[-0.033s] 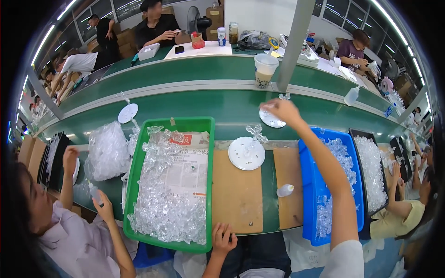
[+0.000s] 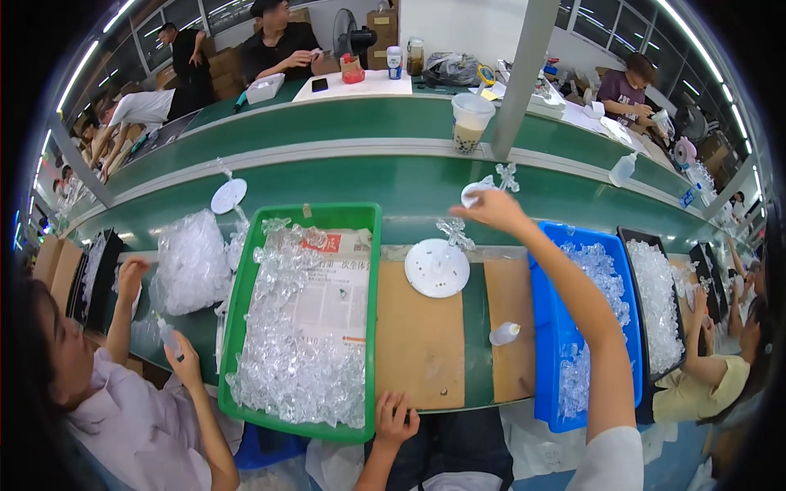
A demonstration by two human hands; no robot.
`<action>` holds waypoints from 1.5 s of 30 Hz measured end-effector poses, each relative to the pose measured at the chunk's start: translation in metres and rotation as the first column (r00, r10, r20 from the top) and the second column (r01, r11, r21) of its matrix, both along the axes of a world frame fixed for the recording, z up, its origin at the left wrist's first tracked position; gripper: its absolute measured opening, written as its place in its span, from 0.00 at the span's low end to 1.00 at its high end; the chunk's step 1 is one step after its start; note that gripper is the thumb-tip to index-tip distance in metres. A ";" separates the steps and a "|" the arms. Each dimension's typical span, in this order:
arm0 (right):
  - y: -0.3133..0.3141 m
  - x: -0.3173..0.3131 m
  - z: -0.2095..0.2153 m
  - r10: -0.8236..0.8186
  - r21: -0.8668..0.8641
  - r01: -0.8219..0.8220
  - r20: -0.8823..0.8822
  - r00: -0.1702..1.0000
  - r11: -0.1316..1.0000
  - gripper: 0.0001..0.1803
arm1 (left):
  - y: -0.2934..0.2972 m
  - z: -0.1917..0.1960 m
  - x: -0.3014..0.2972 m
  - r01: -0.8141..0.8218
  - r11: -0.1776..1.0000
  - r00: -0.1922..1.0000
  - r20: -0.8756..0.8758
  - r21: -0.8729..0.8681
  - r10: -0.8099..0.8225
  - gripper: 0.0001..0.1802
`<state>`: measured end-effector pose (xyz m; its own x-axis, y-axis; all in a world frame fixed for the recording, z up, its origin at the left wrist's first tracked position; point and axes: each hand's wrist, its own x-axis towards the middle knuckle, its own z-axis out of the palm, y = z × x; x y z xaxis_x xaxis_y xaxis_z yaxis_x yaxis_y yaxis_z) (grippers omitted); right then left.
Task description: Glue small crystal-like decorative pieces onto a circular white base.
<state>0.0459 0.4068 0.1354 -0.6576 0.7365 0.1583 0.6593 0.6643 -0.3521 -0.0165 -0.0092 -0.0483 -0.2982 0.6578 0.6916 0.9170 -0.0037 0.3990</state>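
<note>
My right hand [image 2: 494, 209] reaches far out over the green conveyor belt [image 2: 368, 184], its fingers closed on a small white disc [image 2: 473, 193]. A clear crystal-shaped piece [image 2: 507, 174] sits just beyond the disc. My left hand [image 2: 396, 416] rests with spread fingers on the near edge of the cardboard-covered worktop [image 2: 417, 344] and holds nothing. A second white disc [image 2: 436, 268] with a clear piece [image 2: 455, 232] at its rim lies on the worktop below my right arm. A small clear squeeze bottle [image 2: 505, 333] lies near it.
A green tray [image 2: 372, 311] of clear plastic pieces on newspaper stands at left, a blue bin [image 2: 547, 360] of the same at right. A co-worker's hand [image 2: 184, 356] at left holds a bottle. A drink cup [image 2: 471, 123] and a grey pillar [image 2: 524, 74] stand behind the belt.
</note>
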 end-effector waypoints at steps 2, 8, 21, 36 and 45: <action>-0.012 0.000 -0.009 0.087 -0.223 -0.086 -0.008 0.996 0.971 0.32 | 0.005 0.004 0.001 0.022 1.000 1.000 0.018 0.007 -0.022 0.16; -0.043 0.011 0.022 0.246 -0.100 -0.240 0.053 0.968 0.966 0.18 | 0.007 0.021 0.002 0.139 0.988 0.981 0.144 -0.069 -0.128 0.21; -0.136 -0.145 0.046 0.755 -0.248 -0.722 0.072 0.651 0.646 0.22 | 0.033 0.049 -0.003 0.126 0.952 0.985 0.153 -0.280 -0.085 0.28; -0.115 -0.193 -0.009 0.526 0.080 -0.604 0.410 0.745 0.793 0.28 | 0.035 0.042 0.012 0.059 0.972 0.989 0.145 -0.227 -0.027 0.31; -0.109 -0.144 -0.004 0.579 0.108 -0.706 0.494 0.649 0.700 0.18 | 0.044 0.054 0.039 0.111 0.955 0.987 0.139 -0.274 -0.075 0.25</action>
